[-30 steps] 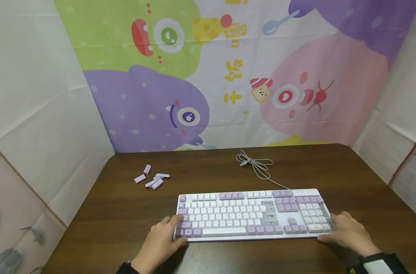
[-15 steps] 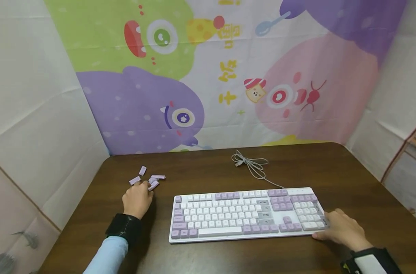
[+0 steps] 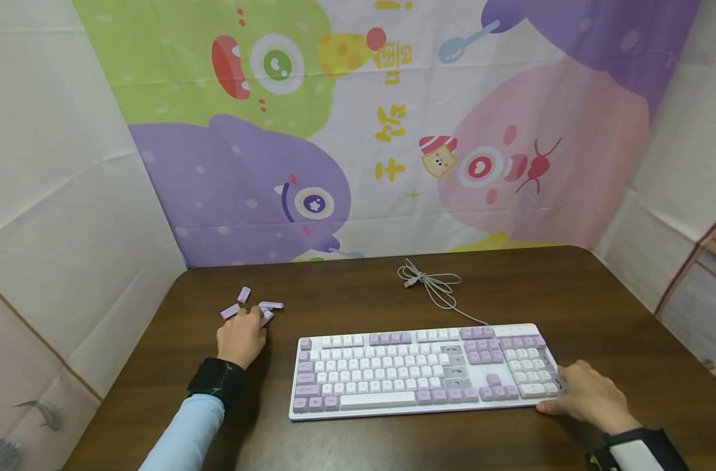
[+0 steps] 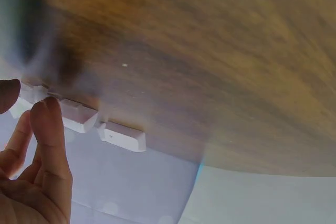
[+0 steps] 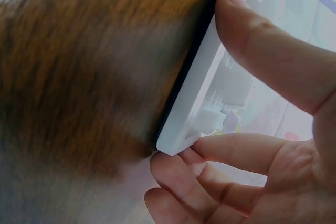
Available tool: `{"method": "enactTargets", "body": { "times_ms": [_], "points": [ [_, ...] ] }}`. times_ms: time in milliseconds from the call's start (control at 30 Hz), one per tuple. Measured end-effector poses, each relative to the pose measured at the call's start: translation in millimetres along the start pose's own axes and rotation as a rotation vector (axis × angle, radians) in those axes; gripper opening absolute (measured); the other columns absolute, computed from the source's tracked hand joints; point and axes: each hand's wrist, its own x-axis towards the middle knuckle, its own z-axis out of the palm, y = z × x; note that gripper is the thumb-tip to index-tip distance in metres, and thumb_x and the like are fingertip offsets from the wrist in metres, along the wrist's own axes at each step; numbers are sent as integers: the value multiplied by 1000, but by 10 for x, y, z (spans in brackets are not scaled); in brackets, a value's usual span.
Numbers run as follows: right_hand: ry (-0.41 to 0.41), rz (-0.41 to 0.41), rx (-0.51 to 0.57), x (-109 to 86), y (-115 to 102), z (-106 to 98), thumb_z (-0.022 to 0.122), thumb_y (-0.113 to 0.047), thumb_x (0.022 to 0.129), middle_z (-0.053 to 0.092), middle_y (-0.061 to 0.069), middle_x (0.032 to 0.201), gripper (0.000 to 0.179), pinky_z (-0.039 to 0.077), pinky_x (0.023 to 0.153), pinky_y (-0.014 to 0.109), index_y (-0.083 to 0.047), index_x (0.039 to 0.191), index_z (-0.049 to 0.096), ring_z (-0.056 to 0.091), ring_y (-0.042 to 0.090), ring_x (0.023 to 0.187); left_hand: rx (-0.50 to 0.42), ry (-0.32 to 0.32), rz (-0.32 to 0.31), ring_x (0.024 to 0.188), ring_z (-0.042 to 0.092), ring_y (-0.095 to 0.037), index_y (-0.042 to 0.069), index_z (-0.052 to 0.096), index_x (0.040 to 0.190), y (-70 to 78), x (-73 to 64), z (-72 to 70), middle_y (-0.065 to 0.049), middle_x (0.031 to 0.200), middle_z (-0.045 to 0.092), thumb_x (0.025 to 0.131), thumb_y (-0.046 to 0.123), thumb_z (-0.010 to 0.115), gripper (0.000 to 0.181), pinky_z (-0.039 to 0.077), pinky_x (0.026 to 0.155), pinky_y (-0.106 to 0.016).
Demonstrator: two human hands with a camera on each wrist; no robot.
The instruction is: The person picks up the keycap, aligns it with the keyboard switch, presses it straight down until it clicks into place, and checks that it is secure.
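A white and lilac keyboard lies flat on the table, with several bare grey patches among its keys. My right hand grips its near right corner. In the right wrist view, the thumb lies along the white keyboard case and the other fingers bend around the corner. Far left on the table, my left hand is over a small group of loose lilac keycaps. In the left wrist view, thumb and fingertips stand apart beside the keycaps; one keycap lies farther off. The hand hides part of the group.
A coiled grey USB cable lies behind the keyboard and runs into its back edge. The brown wooden table ends at a cartoon-printed cloth. White cloth hangs at both sides.
My left hand has left the keyboard's left end and reached across to the loose keycaps. The right hand stays on the keyboard's right corner. The head view has shifted slightly.
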Motion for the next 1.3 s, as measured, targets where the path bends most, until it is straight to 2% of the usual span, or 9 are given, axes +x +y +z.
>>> {"method": "enactTargets", "body": {
  "times_ms": [133,333,433,633,767,900,1000,1100,1300],
  "points": [
    [-6,1,-2,-3,-4,-9,77,-59,57,52,33,107,106,46,68,53,13,127,45,55,42,87,2,-12,38,68,63,-42,0,59,95,26,3,-9,-22,84,65,74,10,68,25,46,50,-51],
    [9,-14,-2,-2,-22,1,77,-58,57,53,31,106,103,46,68,52,12,126,47,55,41,87,54,49,139,65,62,-39,6,66,94,-32,60,17,-21,80,63,66,2,70,29,45,47,-48],
    [4,-18,-3,-2,-35,18,77,-59,57,53,31,106,104,46,68,52,12,126,47,55,42,87,89,45,170,65,61,-36,7,69,87,-58,72,26,-19,76,62,64,0,72,24,45,47,-45],
    [-2,-14,-8,-3,-55,22,78,-58,56,53,31,106,104,46,68,52,13,125,46,55,40,87,104,53,179,62,61,-35,4,69,77,-35,55,37,-19,73,61,68,4,74,9,45,45,-45],
    [-4,-9,-11,-8,-50,16,78,-58,56,53,31,106,104,46,69,53,14,125,47,55,41,87,67,44,168,61,62,-35,4,67,74,11,40,41,-18,73,63,70,11,77,13,45,46,-45],
    [1,-11,-11,-14,-35,9,78,-58,56,53,32,106,104,46,68,53,14,125,46,55,41,87,1,2,144,62,63,-34,9,64,71,65,30,48,-12,71,66,68,14,78,15,44,46,-44],
    [-5,-5,-12,-19,-26,0,77,-59,57,52,33,106,105,46,68,52,14,126,46,55,41,86,-36,-45,142,62,63,-28,13,65,71,119,19,40,-6,70,66,68,20,79,16,43,47,-40],
    [-17,8,-12,-30,-26,-4,77,-60,57,51,34,107,106,46,68,52,14,126,45,55,40,85,-49,-65,152,62,61,-23,15,67,74,177,2,34,-3,70,66,71,24,77,14,41,48,-37],
    [-11,16,-11,-38,-36,-17,77,-59,57,51,35,106,107,46,67,51,15,126,44,54,37,81,-52,-35,160,69,65,-28,15,70,79,268,-40,38,-4,75,68,76,17,72,5,45,51,-40]
  ]
}}
